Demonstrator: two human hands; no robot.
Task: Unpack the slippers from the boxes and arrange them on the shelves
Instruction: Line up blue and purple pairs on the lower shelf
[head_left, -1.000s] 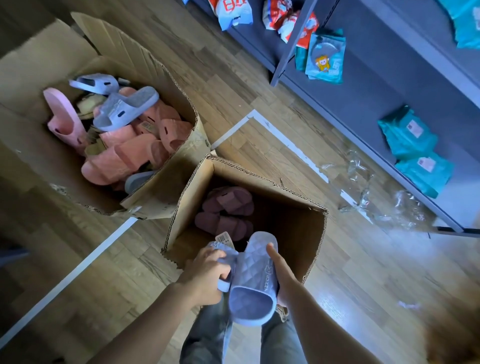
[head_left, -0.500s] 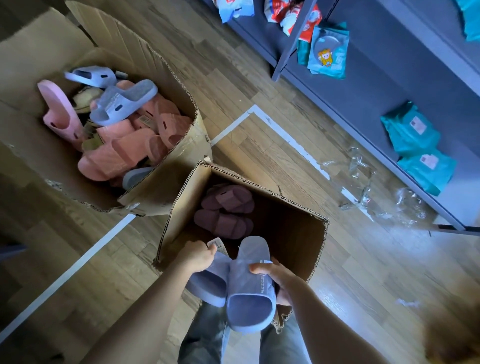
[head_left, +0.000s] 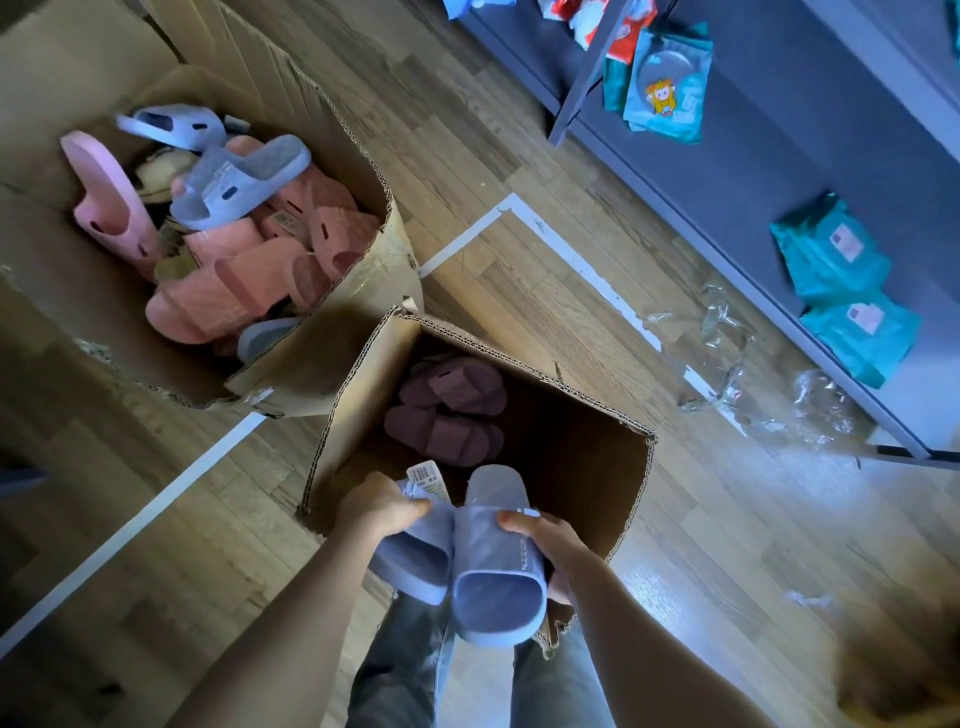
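Slippers first: a lavender pair (head_left: 483, 561) sits low in the centre of the frame, held above the near rim of the small cardboard box (head_left: 353, 395), with the left slipper partly tucked under the right. The left hand (head_left: 379, 506) has its fingers curled round the end of the left slipper, just below a paper tag (head_left: 423, 475). The right hand (head_left: 545, 535) is clamped over the band of the right one, thumb on top. Whether the two are tied together at the tag I cannot tell.

That is the likeliest trouble. If they are loose, each hangs from a single grip, and a swing towards the shelf could let one twist free and drop into the box or onto the floor. If they are tied, pulling the hands apart could tear the tag.

Inside the same box a dark maroon pair (head_left: 447, 410) lies against the far wall, not yet unpacked. In the upper left of the frame the large box (head_left: 332, 358) is heaped with pink slippers (head_left: 234, 280) and a blue-grey one (head_left: 239, 176) on top, so much of the task looks undone.

The grey shelf (head_left: 753, 171) runs along the upper right, with teal packets (head_left: 831, 254) taking part of it. Between the person and the shelf, crumpled clear plastic (head_left: 722, 322) lies on the wood floor beside a white tape line (head_left: 582, 266); it could slide underfoot.
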